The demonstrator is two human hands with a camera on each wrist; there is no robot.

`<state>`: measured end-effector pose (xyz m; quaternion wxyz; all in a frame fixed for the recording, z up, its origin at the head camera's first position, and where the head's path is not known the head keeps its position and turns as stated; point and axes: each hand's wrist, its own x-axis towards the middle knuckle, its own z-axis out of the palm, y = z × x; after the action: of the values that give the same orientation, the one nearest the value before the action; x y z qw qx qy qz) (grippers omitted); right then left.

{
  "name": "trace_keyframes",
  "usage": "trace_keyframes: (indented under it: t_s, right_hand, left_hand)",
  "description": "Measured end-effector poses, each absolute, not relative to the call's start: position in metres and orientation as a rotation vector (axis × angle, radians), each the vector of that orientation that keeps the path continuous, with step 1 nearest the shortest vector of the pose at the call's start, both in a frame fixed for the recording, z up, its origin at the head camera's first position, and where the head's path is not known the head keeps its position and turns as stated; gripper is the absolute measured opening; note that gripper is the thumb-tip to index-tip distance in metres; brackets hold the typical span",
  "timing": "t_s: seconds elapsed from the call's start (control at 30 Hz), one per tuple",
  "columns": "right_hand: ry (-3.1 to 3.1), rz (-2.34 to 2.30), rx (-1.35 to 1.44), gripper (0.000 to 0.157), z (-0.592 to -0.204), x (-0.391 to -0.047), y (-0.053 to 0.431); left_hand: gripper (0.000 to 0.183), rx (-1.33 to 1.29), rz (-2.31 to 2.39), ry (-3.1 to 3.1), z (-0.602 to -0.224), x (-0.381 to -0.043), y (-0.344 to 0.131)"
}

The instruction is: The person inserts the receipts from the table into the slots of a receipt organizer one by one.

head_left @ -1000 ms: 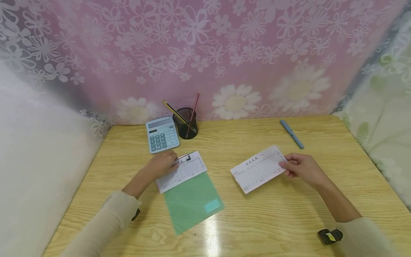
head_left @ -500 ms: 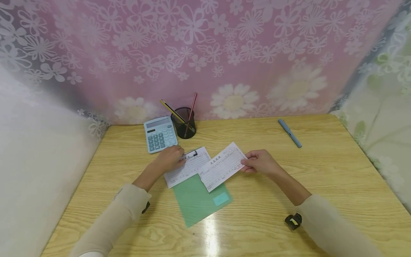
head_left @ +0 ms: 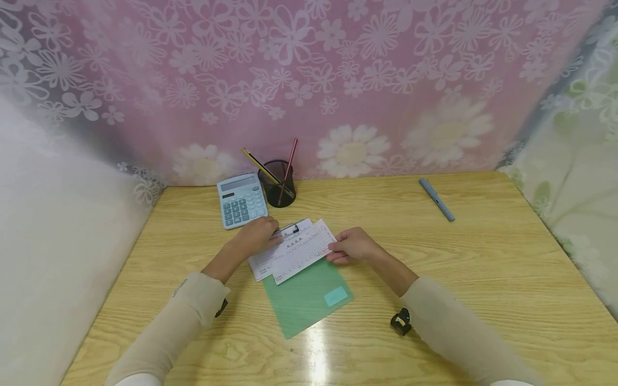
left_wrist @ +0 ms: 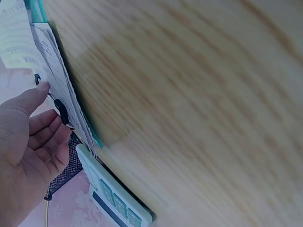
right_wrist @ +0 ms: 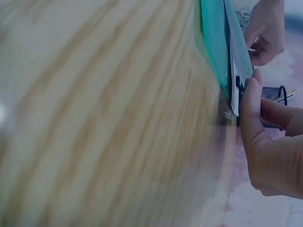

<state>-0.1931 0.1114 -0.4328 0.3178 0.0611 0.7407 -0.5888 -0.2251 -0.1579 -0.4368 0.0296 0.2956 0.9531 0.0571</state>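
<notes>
A green clipboard (head_left: pixel 314 311) with a light blue label lies on the table, printed forms (head_left: pixel 259 268) stacked at its top. My left hand (head_left: pixel 253 236) is at the metal clip (head_left: pixel 288 229); the left wrist view shows the thumb on one end of the clip (left_wrist: pixel 60 109) and curled fingers beside its black end. My right hand (head_left: pixel 354 245) pinches the right edge of a loose printed form (head_left: pixel 305 252), which overlaps the stack just below the clip, slightly askew. In the right wrist view the right thumb and forefinger meet near the board's edge.
Behind the left hand lies a light blue calculator (head_left: pixel 241 201), beside a black mesh pencil cup (head_left: pixel 280 185) holding pencils. A blue pen (head_left: pixel 436 200) lies at the back right. Floral cloth (head_left: pixel 347 96) hangs along the table's back edge.
My right hand has carried the loose form leftward from the bare table onto the clipboard's stack. The left hand stays at the clip, and the clipboard has shifted slightly right.
</notes>
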Motion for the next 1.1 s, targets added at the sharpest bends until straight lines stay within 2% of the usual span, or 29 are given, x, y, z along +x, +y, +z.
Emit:
trace_keyframes:
  t_s: [0.23,0.47,0.73,1.1]
  right_hand:
    - [1.969,-1.512,0.183,0.006,-0.434,-0.192,0.085]
    - [2.038,-1.491,0.215,0.009,-0.436,-0.191,0.073]
    - [2.065,-1.488,0.252,0.006,-0.437,-0.189,0.071]
    - [2.117,-1.447,0.278,0.010,-0.436,-0.190,0.065]
  left_hand:
    - [0.022,0.910,0.102,2.943,-0.434,-0.225,-0.156]
    - [0.021,0.958,-0.008,2.952,-0.435,-0.221,-0.151]
    - [0.017,1.110,-0.077,2.979,-0.435,-0.219,-0.150]
    - [0.017,1.151,-0.128,2.988,-0.440,-0.220,-0.151]
